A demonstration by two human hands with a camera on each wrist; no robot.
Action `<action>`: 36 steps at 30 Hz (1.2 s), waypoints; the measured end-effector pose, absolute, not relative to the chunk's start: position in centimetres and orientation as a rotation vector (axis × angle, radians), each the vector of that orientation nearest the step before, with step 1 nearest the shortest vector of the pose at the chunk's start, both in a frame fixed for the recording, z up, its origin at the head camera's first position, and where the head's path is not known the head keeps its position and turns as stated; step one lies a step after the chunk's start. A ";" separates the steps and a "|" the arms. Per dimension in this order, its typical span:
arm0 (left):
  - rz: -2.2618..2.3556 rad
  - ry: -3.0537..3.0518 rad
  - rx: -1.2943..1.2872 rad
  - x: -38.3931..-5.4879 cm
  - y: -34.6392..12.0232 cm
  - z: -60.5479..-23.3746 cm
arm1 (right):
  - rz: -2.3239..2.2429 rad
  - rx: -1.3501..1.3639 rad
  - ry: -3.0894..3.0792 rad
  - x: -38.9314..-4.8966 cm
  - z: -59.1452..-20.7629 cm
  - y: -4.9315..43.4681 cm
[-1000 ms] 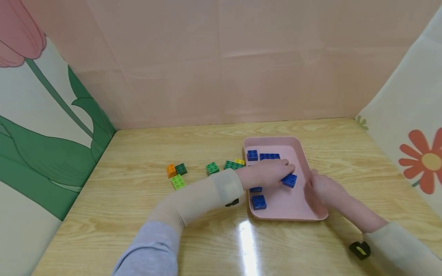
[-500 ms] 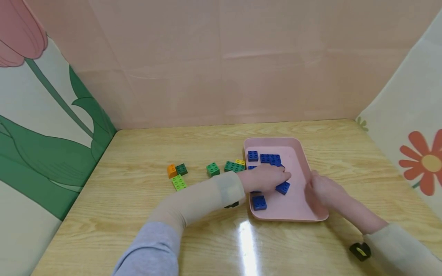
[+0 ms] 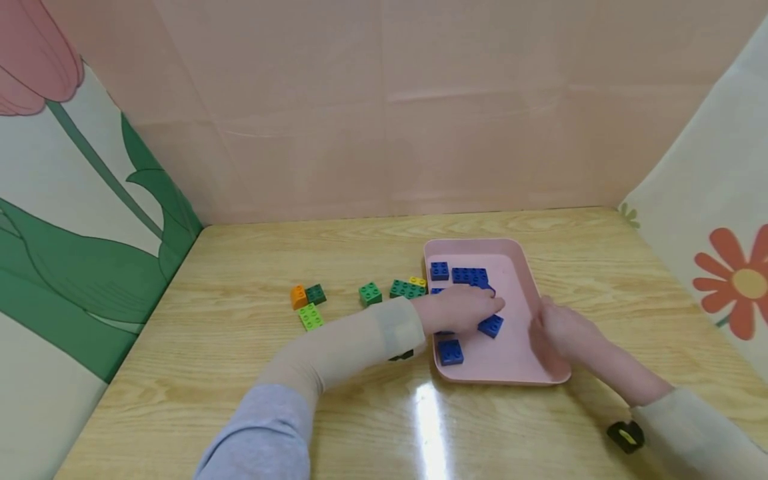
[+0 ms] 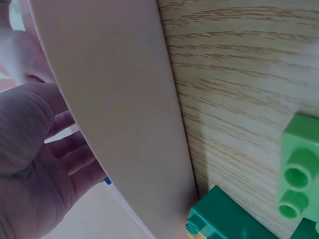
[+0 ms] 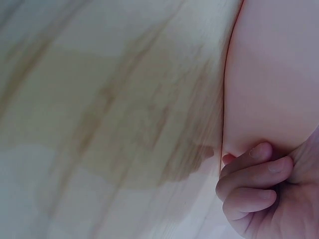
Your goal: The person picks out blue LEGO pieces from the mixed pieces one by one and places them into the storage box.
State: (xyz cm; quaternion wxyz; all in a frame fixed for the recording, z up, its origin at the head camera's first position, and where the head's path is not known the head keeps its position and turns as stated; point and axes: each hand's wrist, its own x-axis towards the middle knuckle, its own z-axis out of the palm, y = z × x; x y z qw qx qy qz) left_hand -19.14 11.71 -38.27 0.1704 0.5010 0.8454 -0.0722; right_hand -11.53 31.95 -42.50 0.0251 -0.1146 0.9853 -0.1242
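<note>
My left hand (image 3: 459,309) reaches into the pink tray (image 3: 507,363) from the left. It lies low over the blue bricks, palm down, with a blue building brick (image 3: 491,327) partly showing under it. In the left wrist view the tray wall (image 4: 114,99) hides the fingertips, so I cannot tell whether they pinch a brick. More blue bricks lie around the hand: a long one (image 3: 470,276), a small one (image 3: 439,271) and a square one (image 3: 451,353). My right hand (image 3: 567,330) grips the tray's right side, its curled fingers (image 5: 254,174) against the outer wall.
Left of the tray, on the wooden table (image 3: 210,373), lie a dark green brick (image 3: 407,289), a yellow brick (image 3: 417,281) and a green brick (image 3: 370,294). Farther left are an orange brick (image 3: 299,297), a small dark green brick (image 3: 315,294) and a lime brick (image 3: 311,317).
My left hand has drawn slightly back to the left and lower in the tray. The blue brick beside it has shifted toward me and turned. My right hand has stayed put.
</note>
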 end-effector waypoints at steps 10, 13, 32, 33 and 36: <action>-0.239 2.450 1.552 -18.7 9.6 -36.3 | -0.412 -0.333 3.030 -11.7 -42.6 31.8; -0.220 2.448 1.631 -18.5 8.3 -35.4 | -0.430 -0.313 3.030 -11.7 -42.5 31.7; 0.324 2.827 1.475 -18.4 -6.1 -33.6 | -0.439 -0.249 2.971 -11.7 -42.4 32.0; 0.359 2.849 1.442 -18.4 -6.9 -33.7 | -0.438 -0.252 2.973 -11.7 -42.4 32.0; 0.479 2.913 1.358 -18.3 -9.6 -34.1 | -0.436 -0.260 2.976 -11.7 -42.4 32.0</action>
